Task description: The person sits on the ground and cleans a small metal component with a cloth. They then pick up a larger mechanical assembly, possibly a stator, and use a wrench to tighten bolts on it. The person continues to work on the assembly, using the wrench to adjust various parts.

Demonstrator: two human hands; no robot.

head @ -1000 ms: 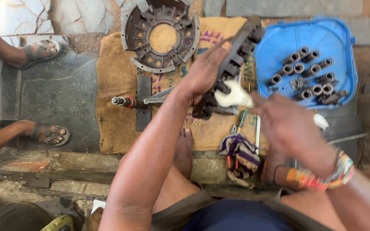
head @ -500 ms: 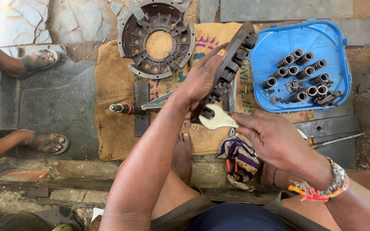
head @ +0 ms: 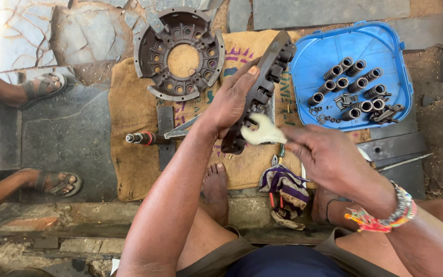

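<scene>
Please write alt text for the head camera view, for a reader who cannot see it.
Seen from above, a seated person's left hand steadies a dark metal part on edge over a burlap sack, while the right hand holds an open-ended spanner against it. A round clutch cover lies beyond; a blue tray holds springs.

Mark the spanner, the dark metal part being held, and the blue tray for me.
spanner (head: 260, 131), head view, on its pale open-ended head.
dark metal part (head: 268, 72), head view, on its upper half.
blue tray (head: 318, 55), head view, on bare floor near its left wall.
</scene>
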